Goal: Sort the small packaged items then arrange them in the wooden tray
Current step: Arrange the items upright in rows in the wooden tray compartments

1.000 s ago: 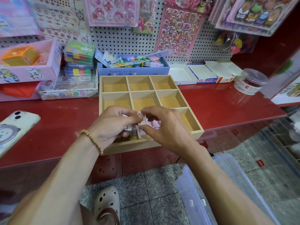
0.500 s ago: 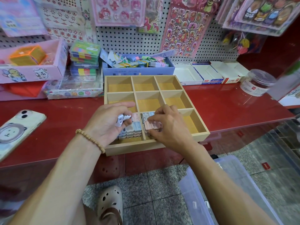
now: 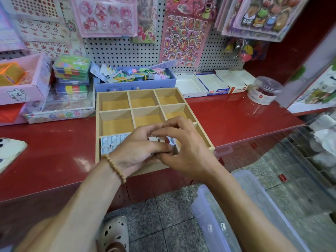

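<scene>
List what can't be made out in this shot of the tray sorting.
- Head view: near-middle compartment of the wooden tray, covered by the left hand and right hand.
- Small packaged items: print too small to read.
- Phone: cut off by the left edge.
- Jar: blurred label.

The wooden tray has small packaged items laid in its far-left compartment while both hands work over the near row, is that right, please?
Not quite: in the head view the small packaged items lie in the near-left compartment of the wooden tray; its far-left one is bare. Both hands, left and right, do work over the near row.
</scene>
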Demonstrator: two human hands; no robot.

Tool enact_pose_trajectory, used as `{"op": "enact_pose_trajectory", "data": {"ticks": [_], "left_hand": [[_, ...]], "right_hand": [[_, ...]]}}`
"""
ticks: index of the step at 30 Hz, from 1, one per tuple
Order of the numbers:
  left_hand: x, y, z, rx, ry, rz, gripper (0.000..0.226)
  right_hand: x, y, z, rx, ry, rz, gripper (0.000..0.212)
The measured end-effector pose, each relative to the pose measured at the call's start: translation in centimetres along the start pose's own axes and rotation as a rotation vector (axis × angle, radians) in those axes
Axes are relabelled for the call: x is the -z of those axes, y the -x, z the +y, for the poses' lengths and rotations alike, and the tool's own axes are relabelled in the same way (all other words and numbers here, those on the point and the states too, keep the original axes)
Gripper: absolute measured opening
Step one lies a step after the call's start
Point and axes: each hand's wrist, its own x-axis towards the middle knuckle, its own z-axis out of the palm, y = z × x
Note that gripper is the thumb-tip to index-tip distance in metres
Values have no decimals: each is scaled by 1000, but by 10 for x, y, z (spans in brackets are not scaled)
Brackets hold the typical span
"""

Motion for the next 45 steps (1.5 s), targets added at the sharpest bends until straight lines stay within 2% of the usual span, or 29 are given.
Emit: {"op": "enact_pose_trajectory", "data": {"ticks": [3,6,9,14,16,18,20,22,24,27,31,34,40,43,45], "left_hand": [[-12,-4,-1,2,24,-89,40],[-18,-11,-5,28,103,-92,24],[-27,-18,-8,24,88,-64,15],[-43,-28,-13,-82,-119,42,35],[-45,-31,-14,-81,-157,94,29],[-45,-33,-13,-103,-306,177,17],[-41,-34,-12,-150,-514,260,27],[-36,-34,-11,-167,-593,308,43],[-30,-33,-8,-107,-505,289,46],[-23,-33,-4,-5,-323,212,39],[-15,-32,-5,-13,-366,146,41],[-12,-31,-3,-27,-381,171,38],[-10,-29,4,99,-150,136,23],[-12,-28,1,93,-194,109,29],[-14,-26,-1,46,-280,114,29]], "right_hand": [[12,8,9,-56,61,12,40],[28,16,19,-149,57,54,39],[37,22,27,-151,92,73,37],[40,29,34,-45,202,121,41],[42,30,38,-144,139,113,37],[44,32,46,-234,83,106,34],[47,31,56,-275,77,117,29],[50,26,67,-316,76,105,25],[49,18,79,-348,102,65,26],[43,1,95,-357,192,-27,32],[33,-20,107,-352,407,-164,39],[30,-29,108,-367,576,-218,44],[31,-29,110,-360,556,-217,40],[31,-28,111,-388,558,-229,41],[32,-23,108,-378,469,-138,38]]}}
